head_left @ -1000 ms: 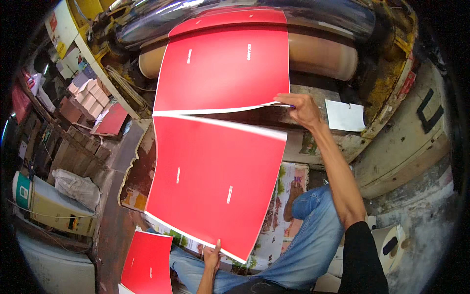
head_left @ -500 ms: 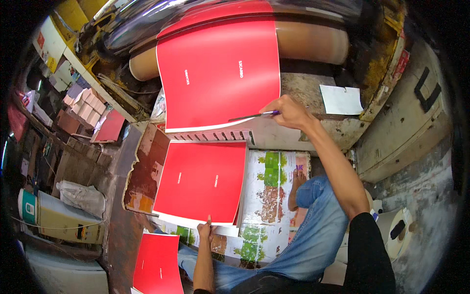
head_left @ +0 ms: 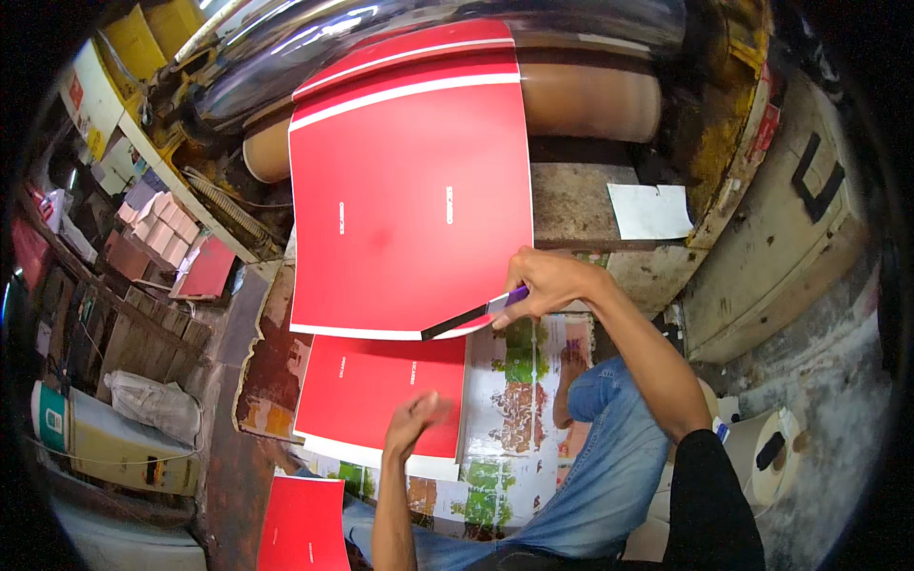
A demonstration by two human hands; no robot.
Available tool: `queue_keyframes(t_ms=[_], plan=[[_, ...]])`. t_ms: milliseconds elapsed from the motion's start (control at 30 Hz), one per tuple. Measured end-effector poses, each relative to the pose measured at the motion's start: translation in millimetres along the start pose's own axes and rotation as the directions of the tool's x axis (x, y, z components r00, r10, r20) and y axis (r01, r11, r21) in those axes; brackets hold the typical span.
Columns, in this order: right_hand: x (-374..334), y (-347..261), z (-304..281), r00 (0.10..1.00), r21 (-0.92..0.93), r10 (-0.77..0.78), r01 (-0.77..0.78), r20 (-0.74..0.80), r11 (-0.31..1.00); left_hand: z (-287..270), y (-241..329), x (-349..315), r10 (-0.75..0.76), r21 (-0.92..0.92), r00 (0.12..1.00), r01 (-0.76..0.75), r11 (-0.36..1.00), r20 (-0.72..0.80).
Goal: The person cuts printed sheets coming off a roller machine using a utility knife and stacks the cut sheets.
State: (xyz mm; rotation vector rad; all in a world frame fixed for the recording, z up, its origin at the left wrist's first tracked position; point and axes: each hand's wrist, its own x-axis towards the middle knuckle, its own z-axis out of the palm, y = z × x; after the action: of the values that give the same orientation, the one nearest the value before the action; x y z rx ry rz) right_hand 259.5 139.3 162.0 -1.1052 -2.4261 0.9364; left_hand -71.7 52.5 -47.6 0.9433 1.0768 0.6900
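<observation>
A long red printed sheet (head_left: 400,257) with white borders hangs down from the roller machine toward me. At its lower right corner my right hand (head_left: 552,285) is closed on a knife with a purple handle and a dark flat blade (head_left: 455,322). The blade lies along the sheet's lower edge, and the fingers are at that corner. Below, a stack of red sheets (head_left: 381,414) lies partly under the hanging sheet. Over the stack's right part is my left hand (head_left: 416,423), its fingers smeared by motion, so their closure cannot be made out.
A shiny metal roller (head_left: 457,57) and a brown roller (head_left: 590,100) run across the far side. On the machine's ledge lies a white paper (head_left: 650,211). More red sheets (head_left: 300,523) are at lower left. A grey metal cabinet (head_left: 762,257) stands at right, beside white rolls (head_left: 773,452).
The red sheet has come farther out of the rollers toward me, showing a white band near the top. My right hand moved down with the knife; my left hand lifted off the stack's near edge.
</observation>
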Motion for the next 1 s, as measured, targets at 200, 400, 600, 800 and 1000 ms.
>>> queue_keyframes(t_ms=[200,400,600,800,1000], plan=[[7.1,-7.9,8.3,0.933,0.112,0.05,-0.095,0.357,0.989,103.1,70.6,30.4,0.431,-0.778,0.886,-0.392,0.492,-0.174],[2.5,9.0,-27.1,0.959,0.361,0.174,-0.247,0.222,0.899,111.5,35.8,10.0,0.202,-0.713,0.922,-0.384,0.586,-0.33],[19.6,62.1,-66.9,0.46,0.382,0.347,-0.018,-0.818,0.924,108.3,25.7,-28.3,0.174,-0.68,0.934,-0.347,0.646,-0.311],[37.5,81.0,-74.5,0.469,0.409,0.37,-0.022,-0.802,0.912,95.9,9.0,-58.5,0.098,-0.698,0.949,-0.287,0.656,-0.298],[25.2,90.8,-53.8,0.662,0.408,0.392,-0.141,-0.639,0.902,94.5,0.0,-88.7,0.02,-0.647,0.934,-0.263,0.716,-0.357]])
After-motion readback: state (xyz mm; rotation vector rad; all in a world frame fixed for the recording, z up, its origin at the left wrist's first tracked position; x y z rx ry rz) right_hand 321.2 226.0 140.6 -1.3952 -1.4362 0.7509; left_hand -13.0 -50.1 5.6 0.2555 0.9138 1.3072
